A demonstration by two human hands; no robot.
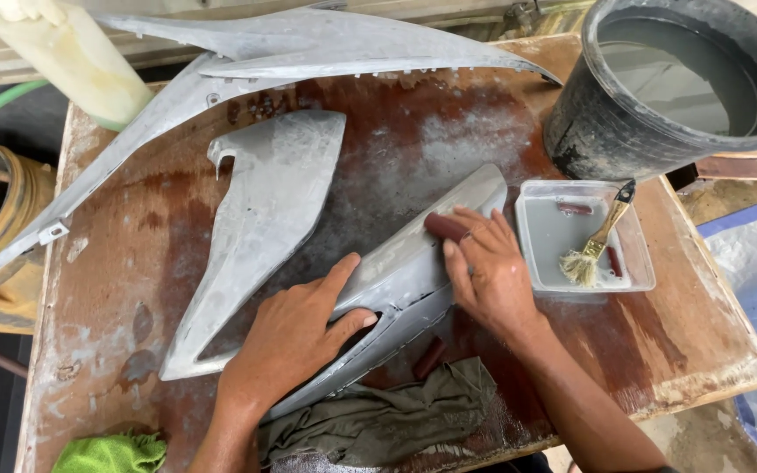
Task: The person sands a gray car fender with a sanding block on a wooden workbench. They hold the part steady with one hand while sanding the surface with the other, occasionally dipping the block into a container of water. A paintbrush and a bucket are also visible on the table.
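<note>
A long grey plastic body panel (pixel 409 263) lies slanted on the wet wooden table (pixel 159 219). My left hand (pixel 295 337) presses flat on its lower part, thumb stretched along the top edge. My right hand (pixel 488 267) rests on the panel's upper part, fingers closed over a small dark red piece of sandpaper (pixel 444 227) held against the surface. A second dark red piece (pixel 429 357) lies on the table below the panel.
Two more grey panels lie on the table, one (pixel 260 228) at centre left and one long curved one (pixel 308 48) across the back. A black bucket of water (pixel 676 83) stands at the back right. A clear tray (pixel 633 271) holds a brush (pixel 597 245). An olive rag (pixel 387 416) and a green cloth (pixel 111 454) lie at the front edge.
</note>
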